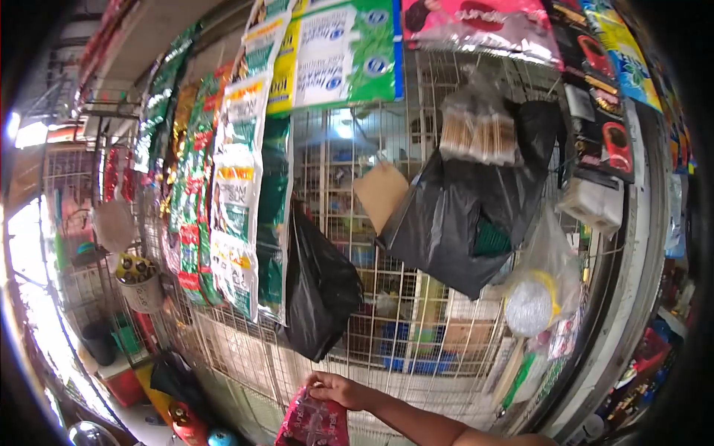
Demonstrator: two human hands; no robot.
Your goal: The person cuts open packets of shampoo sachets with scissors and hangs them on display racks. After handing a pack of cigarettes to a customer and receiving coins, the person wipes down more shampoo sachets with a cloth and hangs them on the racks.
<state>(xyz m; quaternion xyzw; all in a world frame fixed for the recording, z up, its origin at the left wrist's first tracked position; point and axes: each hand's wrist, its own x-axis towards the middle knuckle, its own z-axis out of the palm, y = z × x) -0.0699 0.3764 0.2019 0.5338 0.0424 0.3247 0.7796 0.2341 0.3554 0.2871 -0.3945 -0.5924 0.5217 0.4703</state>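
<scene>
My right hand [336, 389] reaches in from the lower right, its fingers closed on the top edge of pink sachets [316, 424] that hang down past the bottom of the view. White print shows on the pink, but the lower part is cut off. Behind the hand rises a white wire grille [394, 327]. Up and to the left of the hand, a black plastic bag [316, 290] hangs on the grille. My left hand is out of view.
Coffee sachet strips [236, 189] hang at the left, more pink sachets [480, 30] at the top. A larger black bag [465, 215], a bag of sticks [480, 134] and a clear bag with a silvery roll [529, 305] hang at the right. A bucket [140, 286] stands left.
</scene>
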